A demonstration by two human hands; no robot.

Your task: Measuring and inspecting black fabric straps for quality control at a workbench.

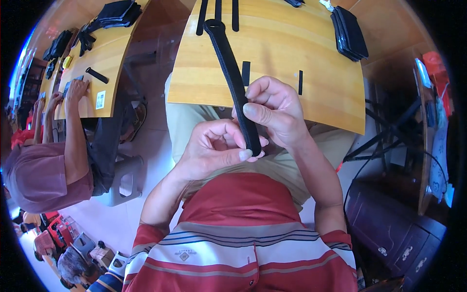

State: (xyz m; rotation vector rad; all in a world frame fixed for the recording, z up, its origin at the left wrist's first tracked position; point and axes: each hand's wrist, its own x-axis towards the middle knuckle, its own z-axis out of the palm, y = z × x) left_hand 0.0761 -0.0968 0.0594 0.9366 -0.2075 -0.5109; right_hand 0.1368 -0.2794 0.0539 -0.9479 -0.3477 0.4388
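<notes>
A long black fabric strap point(224, 61) with a looped, holed end slants up and away from me over the near edge of the table. My left hand point(216, 148) pinches its lower end between thumb and fingers. Higher up the strap, my right hand point(276, 111) grips its side with thumb and forefinger. Two short black strips, one point(246, 73) just behind the strap and one point(300, 82) to the right, lie on the wooden table point(272, 48). More long black straps point(235, 14) lie side by side at the table's far left.
A stack of black fabric pieces point(349, 34) sits at the table's right edge. To the left, a co-worker point(53, 170) works at another wooden table point(112, 63) holding black piles and a strap. A dark cabinet point(394, 233) stands at the lower right.
</notes>
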